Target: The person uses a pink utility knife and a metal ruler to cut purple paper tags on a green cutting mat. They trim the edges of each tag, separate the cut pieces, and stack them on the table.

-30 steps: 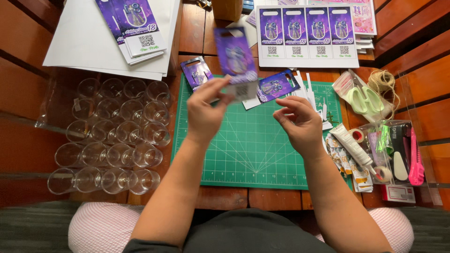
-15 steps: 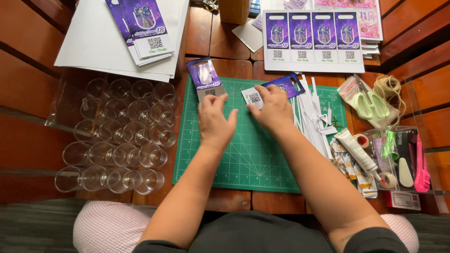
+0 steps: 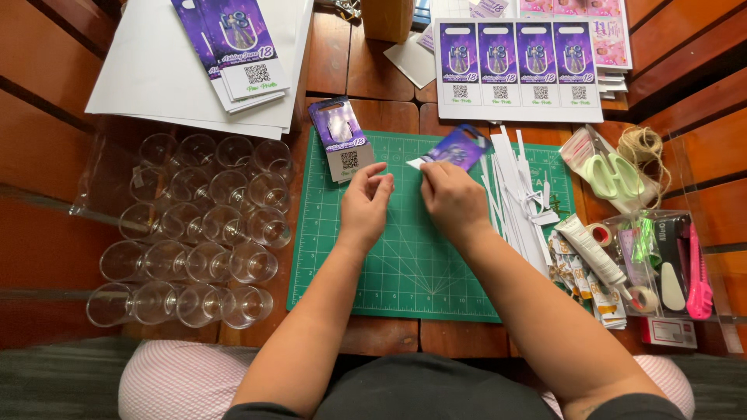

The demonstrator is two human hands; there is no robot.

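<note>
**Two hands on the green mat, one pinching a purple tag**

The right hand (image 3: 454, 204) rests on the upper middle of the cutting mat (image 3: 405, 264), fingers curled narrow, with thumb and fingertips pinched on the lower edge of a purple tag (image 3: 459, 148). The tag lies tilted on the mat's upper part, its white end pointing left towards the gap between the two hands.

The left hand (image 3: 366, 206) sits just beside the right, palm down, fingers loosely bent and close together. It holds nothing; its fingertips touch the mat just left of the tag's white end, and whether they touch the tag itself cannot be told.

A second tag (image 3: 341, 138) lies at the mat's top left corner, half on the wooden surface (image 3: 366, 101), apart from both hands. Just right of the right hand is a loose pile of white paper strips (image 3: 517, 194) spread down the mat's right side.

Left of the mat stands a block of clear plastic cups (image 3: 194, 225) in rows. Above them lies white paper (image 3: 156, 70) with a stack of purple tags on it. A printed sheet of four tags (image 3: 517, 70) lies at the top right. Further right are green scissors (image 3: 615, 175), twine (image 3: 642, 144), a glue tube (image 3: 591, 249) and a pink cutter (image 3: 698, 272).
</note>
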